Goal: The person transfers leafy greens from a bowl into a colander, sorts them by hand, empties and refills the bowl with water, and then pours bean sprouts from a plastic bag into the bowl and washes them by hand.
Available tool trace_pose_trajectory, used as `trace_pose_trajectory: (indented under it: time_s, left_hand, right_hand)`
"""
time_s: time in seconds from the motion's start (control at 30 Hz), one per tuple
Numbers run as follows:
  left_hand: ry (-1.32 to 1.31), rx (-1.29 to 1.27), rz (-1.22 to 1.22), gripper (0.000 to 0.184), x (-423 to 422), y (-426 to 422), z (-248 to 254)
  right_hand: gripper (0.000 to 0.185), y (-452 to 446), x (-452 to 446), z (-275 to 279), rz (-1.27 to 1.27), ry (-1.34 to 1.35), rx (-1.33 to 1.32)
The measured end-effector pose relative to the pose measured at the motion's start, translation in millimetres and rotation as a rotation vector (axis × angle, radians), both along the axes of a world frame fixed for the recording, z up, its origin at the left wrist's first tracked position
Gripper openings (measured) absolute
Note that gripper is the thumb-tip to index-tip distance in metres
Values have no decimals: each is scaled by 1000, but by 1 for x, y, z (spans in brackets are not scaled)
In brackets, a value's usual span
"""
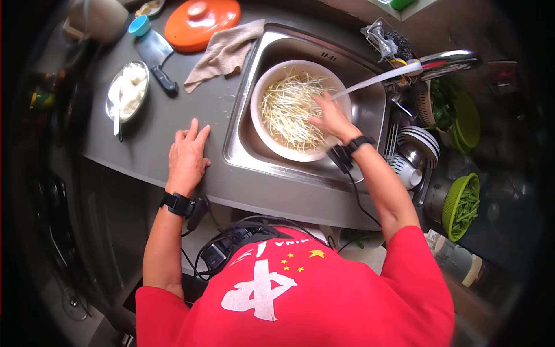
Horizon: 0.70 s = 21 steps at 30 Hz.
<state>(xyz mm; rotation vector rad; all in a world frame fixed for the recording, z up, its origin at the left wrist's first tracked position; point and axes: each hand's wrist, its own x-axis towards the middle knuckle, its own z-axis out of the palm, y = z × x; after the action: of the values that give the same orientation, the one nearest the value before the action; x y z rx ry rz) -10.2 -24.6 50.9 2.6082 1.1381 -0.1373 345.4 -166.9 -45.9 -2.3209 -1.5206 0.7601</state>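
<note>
A large white bowl (pixel 258 124) sits in the steel sink (pixel 364 124), with bean sprouts (pixel 289 110) heaped in it. Over the right part of the bowl, my right hand (pixel 333 118) touches the sprouts with its fingers spread. Whether the fingertips hold any sprouts is hard to see. A stream of water from the faucet (pixel 448 62) falls beside this hand. My left hand (pixel 188 159) rests flat on the grey counter (pixel 211 130) left of the sink, fingers apart and holding nothing.
Left of the sink are a beige cloth (pixel 225 55), an orange lid (pixel 199 26), a cleaver (pixel 156 55) and a metal dish of white food (pixel 130 92). At right stand a dish rack with bowls (pixel 419 144) and a green basket of beans (pixel 462 208).
</note>
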Motion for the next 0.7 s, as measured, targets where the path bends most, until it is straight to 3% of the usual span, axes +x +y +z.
trace_pose_trajectory:
  time_s: [0.1, 0.13, 0.2, 0.27, 0.37, 0.47, 0.57, 0.7]
  left_hand:
    - [-4, -11, 12, 90, 0, 0, 1]
    - [-7, -9, 13, 90, 0, 0, 1]
    - [-18, -6, 4, 89, 1, 1, 1]
    - [-42, -21, 11, 89, 1, 0, 2]
    - [-51, -35, 14, 89, 2, -1, 3]
    - [-43, -32, 8, 89, 2, -1, 2]
    - [-15, -24, 6, 89, 4, -1, 2]
    - [-10, -27, -11, 86, 5, -1, 4]
  right_hand:
    - [100, 46, -6, -28, -121, -82, -121]
    - [114, 56, -2, -39, -138, -62, -193]
    - [112, 54, -7, -82, -90, 29, -112]
    - [109, 49, -20, -79, -4, 91, -145]
    - [96, 18, -42, -72, 216, -90, -65]
    - [85, -5, -36, -73, 267, -11, -105]
    - [82, 2, -3, -103, 50, 103, -120]
    - [81, 16, -31, -95, -125, -34, -87]
